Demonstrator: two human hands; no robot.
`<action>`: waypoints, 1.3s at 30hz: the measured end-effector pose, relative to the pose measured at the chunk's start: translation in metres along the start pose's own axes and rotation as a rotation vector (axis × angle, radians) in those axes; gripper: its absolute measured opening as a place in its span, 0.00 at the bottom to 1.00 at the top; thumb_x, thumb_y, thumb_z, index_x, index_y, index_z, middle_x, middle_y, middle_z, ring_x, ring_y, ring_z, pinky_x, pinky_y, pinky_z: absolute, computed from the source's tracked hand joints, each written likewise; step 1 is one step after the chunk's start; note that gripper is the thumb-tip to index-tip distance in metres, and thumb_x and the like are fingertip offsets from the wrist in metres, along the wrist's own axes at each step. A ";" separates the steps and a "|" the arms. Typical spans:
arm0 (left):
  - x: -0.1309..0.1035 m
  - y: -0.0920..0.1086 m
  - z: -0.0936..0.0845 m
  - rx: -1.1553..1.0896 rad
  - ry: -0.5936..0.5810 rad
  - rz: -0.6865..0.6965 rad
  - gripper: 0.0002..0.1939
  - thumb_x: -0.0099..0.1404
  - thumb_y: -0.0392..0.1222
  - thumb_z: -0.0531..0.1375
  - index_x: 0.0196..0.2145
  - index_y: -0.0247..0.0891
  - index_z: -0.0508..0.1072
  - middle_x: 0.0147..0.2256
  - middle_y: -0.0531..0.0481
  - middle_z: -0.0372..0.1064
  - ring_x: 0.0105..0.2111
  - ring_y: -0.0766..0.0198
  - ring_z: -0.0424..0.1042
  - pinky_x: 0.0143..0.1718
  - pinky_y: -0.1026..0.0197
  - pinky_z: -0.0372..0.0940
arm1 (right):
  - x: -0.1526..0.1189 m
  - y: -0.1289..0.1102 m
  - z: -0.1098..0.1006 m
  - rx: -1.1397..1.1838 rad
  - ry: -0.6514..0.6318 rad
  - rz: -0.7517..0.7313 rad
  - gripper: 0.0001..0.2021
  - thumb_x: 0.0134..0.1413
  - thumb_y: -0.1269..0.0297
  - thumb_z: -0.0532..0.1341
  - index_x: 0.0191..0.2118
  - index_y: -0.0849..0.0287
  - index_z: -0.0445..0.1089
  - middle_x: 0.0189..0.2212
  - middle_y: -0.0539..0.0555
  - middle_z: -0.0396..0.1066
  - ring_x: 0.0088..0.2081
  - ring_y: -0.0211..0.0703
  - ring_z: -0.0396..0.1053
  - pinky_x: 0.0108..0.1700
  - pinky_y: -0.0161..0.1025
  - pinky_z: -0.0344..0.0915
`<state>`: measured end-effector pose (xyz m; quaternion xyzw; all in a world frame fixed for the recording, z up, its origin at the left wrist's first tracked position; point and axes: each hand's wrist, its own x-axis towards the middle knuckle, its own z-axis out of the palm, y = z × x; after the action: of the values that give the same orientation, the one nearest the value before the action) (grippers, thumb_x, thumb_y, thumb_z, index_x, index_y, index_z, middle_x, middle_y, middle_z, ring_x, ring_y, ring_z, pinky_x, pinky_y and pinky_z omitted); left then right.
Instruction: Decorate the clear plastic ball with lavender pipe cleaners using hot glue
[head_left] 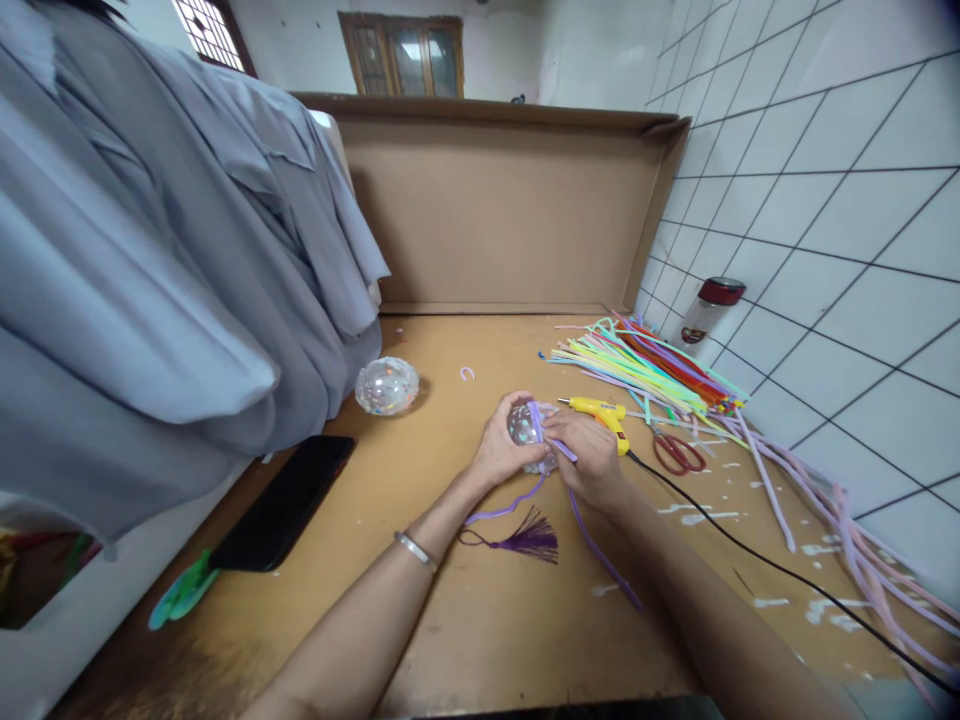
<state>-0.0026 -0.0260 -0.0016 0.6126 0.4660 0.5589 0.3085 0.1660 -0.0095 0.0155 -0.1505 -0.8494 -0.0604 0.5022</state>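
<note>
Near the middle of the table, my left hand [501,442] is wrapped round the left side of a clear, speckled round piece [523,425]. Across it runs a purple strip [536,420]. The fingers of my right hand [589,452] are pressed together on a purple pipe cleaner [564,451] at its right side. Purple strands [606,562] trail down towards me from both sides. Below my hands a dark purple tassel [529,538] lies on the table.
A yellow glue gun [600,411] with a black cord, red-handled scissors [679,452] and bundled pipe cleaners [652,365] lie right. A clear bowl [387,386] and black phone [285,505] are left. A cardboard wall [510,215] stands behind; a jar [709,310] is by the tiles.
</note>
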 end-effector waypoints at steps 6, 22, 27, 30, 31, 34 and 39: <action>-0.001 -0.004 0.000 0.053 0.031 0.072 0.34 0.44 0.41 0.70 0.49 0.37 0.67 0.48 0.44 0.71 0.49 0.52 0.72 0.56 0.51 0.65 | 0.001 -0.001 0.001 0.000 0.026 0.001 0.09 0.60 0.74 0.56 0.42 0.57 0.70 0.37 0.57 0.77 0.42 0.46 0.76 0.46 0.45 0.73; -0.001 0.001 -0.001 -0.015 -0.012 0.040 0.27 0.45 0.43 0.70 0.44 0.37 0.70 0.51 0.41 0.73 0.52 0.52 0.73 0.57 0.50 0.64 | 0.000 0.000 0.000 0.004 0.026 0.025 0.08 0.59 0.73 0.56 0.41 0.57 0.70 0.37 0.57 0.78 0.41 0.46 0.76 0.45 0.45 0.73; 0.001 0.003 -0.001 -0.017 -0.040 0.022 0.27 0.46 0.43 0.70 0.44 0.36 0.70 0.52 0.41 0.73 0.52 0.53 0.73 0.57 0.51 0.64 | -0.001 0.001 0.001 -0.002 0.019 0.037 0.09 0.60 0.73 0.55 0.41 0.57 0.70 0.37 0.57 0.78 0.42 0.46 0.76 0.46 0.46 0.73; 0.001 0.002 -0.002 -0.019 -0.047 0.033 0.27 0.47 0.42 0.70 0.45 0.36 0.70 0.52 0.40 0.73 0.52 0.53 0.73 0.57 0.50 0.64 | -0.001 0.002 0.001 0.014 0.021 0.035 0.08 0.60 0.72 0.56 0.41 0.57 0.70 0.37 0.57 0.78 0.42 0.46 0.76 0.46 0.45 0.73; 0.001 0.002 -0.002 -0.014 -0.046 0.041 0.27 0.47 0.42 0.70 0.45 0.36 0.70 0.52 0.39 0.72 0.53 0.53 0.72 0.57 0.50 0.64 | -0.001 0.002 0.001 0.018 0.021 0.034 0.08 0.60 0.72 0.56 0.41 0.57 0.70 0.37 0.57 0.78 0.42 0.46 0.76 0.46 0.45 0.73; 0.000 0.000 -0.003 0.026 -0.033 0.087 0.26 0.49 0.42 0.70 0.45 0.37 0.70 0.55 0.38 0.70 0.56 0.51 0.70 0.59 0.48 0.62 | 0.000 0.001 0.000 0.015 0.017 0.026 0.07 0.60 0.72 0.56 0.41 0.57 0.70 0.37 0.58 0.78 0.42 0.46 0.76 0.45 0.45 0.73; 0.000 0.000 -0.003 0.095 0.004 0.176 0.25 0.49 0.42 0.70 0.45 0.38 0.72 0.53 0.40 0.70 0.57 0.50 0.68 0.59 0.47 0.62 | 0.001 0.001 0.000 -0.002 0.013 0.030 0.08 0.60 0.73 0.56 0.40 0.56 0.69 0.37 0.57 0.78 0.41 0.46 0.76 0.45 0.45 0.73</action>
<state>-0.0059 -0.0268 -0.0014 0.6639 0.4370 0.5625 0.2277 0.1661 -0.0085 0.0161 -0.1631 -0.8436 -0.0547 0.5086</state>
